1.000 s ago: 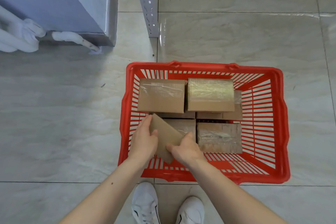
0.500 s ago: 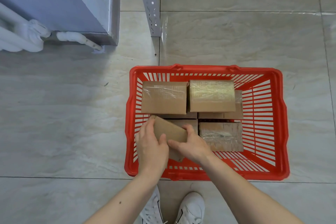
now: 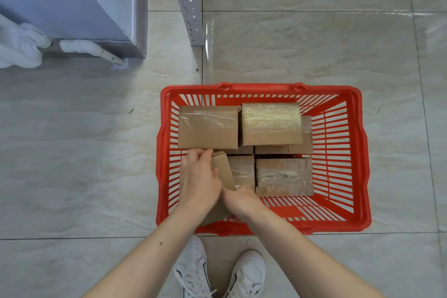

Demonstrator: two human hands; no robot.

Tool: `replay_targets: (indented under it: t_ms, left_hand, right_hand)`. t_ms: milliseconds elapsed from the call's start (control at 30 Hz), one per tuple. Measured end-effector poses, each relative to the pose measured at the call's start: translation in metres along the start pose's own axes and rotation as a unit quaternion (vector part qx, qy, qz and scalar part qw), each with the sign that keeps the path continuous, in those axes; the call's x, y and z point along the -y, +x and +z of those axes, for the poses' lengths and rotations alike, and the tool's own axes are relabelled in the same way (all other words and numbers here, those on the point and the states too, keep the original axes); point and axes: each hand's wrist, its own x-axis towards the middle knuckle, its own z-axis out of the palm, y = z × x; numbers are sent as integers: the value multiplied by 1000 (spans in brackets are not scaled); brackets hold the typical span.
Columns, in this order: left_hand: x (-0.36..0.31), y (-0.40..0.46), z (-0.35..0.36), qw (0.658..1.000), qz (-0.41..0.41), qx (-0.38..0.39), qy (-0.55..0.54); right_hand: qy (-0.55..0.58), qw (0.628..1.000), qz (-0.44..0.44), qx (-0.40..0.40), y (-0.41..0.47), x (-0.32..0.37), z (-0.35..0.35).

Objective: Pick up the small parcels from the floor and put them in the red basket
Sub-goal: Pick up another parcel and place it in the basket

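Inside the basket [image 3: 360, 159] on the floor [image 3: 72, 164], two parcels [image 3: 208, 127] lie side by side atop others at the far wall, one parcel [image 3: 284, 176] nearer, the person's shoes [image 3: 193, 271] just before it.

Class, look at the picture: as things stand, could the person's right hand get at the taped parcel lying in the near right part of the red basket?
Probably yes. The right hand is inside the red basket, just left of the taped parcel, whose top is uncovered. However, that hand seems busy with the tilted parcel shared with the left hand.
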Motion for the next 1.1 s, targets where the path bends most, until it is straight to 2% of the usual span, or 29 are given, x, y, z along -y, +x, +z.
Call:
replay_targets:
  t_ms: [233,433,667,867,1100]
  left_hand:
    - [33,18,8,998,44,43,29]
    - [46,18,17,999,30,23,10]
    - [53,0,1,997,14,76,-8]
    - [31,-39,-38,995,3,94,-19]
    - [-47,-86,-101,994,49,99,-10]
  right_hand:
    - [-131,989,9,-65,33,-3,35]
    - [-157,981,-15,-112,38,3,41]
    - [-68,995,-38,-54,22,-4,32]
    - [-7,994,-74,-78,-48,-9,-1]
    - [57,984,-108,-128,-149,-6,-58]
